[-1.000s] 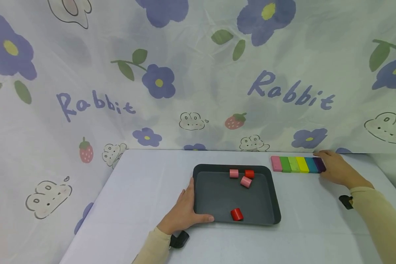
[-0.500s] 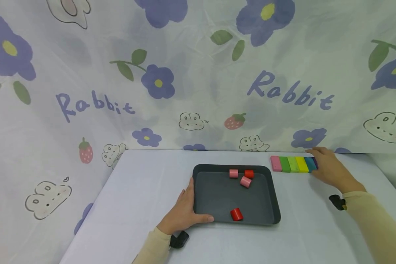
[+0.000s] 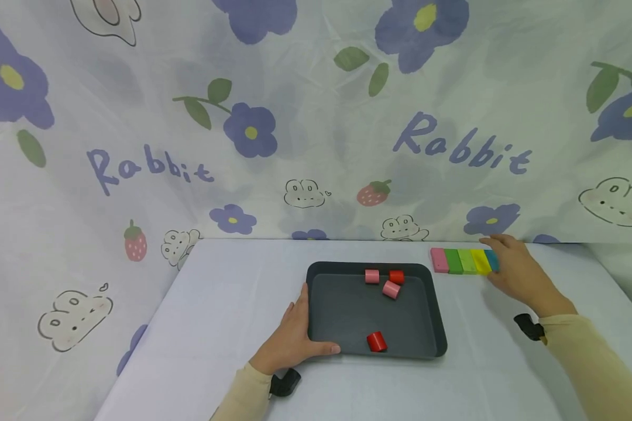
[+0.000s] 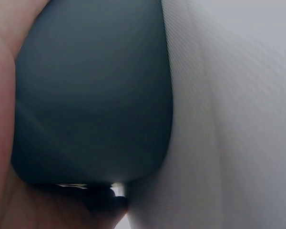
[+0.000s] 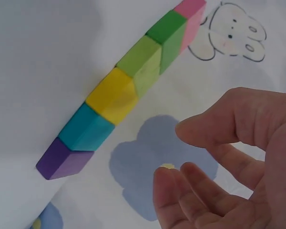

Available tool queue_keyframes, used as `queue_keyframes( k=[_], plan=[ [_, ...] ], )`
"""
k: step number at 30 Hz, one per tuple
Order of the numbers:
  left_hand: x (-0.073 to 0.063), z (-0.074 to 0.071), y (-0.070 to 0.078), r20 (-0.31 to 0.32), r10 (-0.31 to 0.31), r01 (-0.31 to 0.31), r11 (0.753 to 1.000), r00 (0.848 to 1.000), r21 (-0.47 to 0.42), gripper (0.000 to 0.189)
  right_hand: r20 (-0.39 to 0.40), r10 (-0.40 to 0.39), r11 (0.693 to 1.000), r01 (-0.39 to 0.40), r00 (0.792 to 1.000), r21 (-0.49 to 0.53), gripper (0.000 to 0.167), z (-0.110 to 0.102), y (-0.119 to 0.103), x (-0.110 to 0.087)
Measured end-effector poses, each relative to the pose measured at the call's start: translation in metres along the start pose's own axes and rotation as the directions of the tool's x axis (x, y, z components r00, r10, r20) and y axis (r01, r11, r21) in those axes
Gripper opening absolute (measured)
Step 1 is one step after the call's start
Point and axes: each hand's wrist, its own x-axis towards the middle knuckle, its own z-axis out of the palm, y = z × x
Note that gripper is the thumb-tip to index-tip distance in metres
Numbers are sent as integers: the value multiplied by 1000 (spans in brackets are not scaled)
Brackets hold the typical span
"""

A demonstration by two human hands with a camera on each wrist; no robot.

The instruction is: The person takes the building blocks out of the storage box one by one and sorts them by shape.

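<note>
My left hand (image 3: 289,339) rests against the front left corner of a dark grey tray (image 3: 342,316), fingers straight along its left side and thumb along the front rim. Inside the tray lie two red cylinders, one red cylinder (image 3: 376,341) near the front and the other at the back beside two pink cylinders (image 3: 391,289). My right hand (image 3: 518,272) hovers over the right end of a row of coloured blocks (image 3: 469,261), thumb and fingers apart with nothing between them. It hides the purple block (image 5: 64,162) in the head view; the right wrist view shows the whole row.
The white-covered table (image 3: 232,292) ends at a fabric backdrop (image 3: 316,146) with flowers and rabbits, close behind the blocks. The row stands just right of the tray's far right corner. A black wrist camera (image 3: 529,327) sits under the right wrist.
My right hand has moved left along the row, from beside the purple block to over it and part of the blue one. The left hand and tray stay put.
</note>
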Motion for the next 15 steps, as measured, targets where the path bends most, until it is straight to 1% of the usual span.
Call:
queue_keyframes(
  k=[4, 9, 15],
  plan=[
    [0, -1, 1, 6, 3, -3, 1000, 1000, 1, 140, -29, -9, 1000, 9, 1000, 16, 68, 2, -9, -3],
    [1, -1, 2, 6, 2, -2, 1000, 1000, 3, 139, -69, -49, 999, 50, 996, 10, 66, 4, -25, -5],
    [0, -1, 3, 11, -12, 12, 1000, 1000, 5, 139, -87, -55, 998, 57, 995, 21, 63, 9, -42, -8]
  ],
)
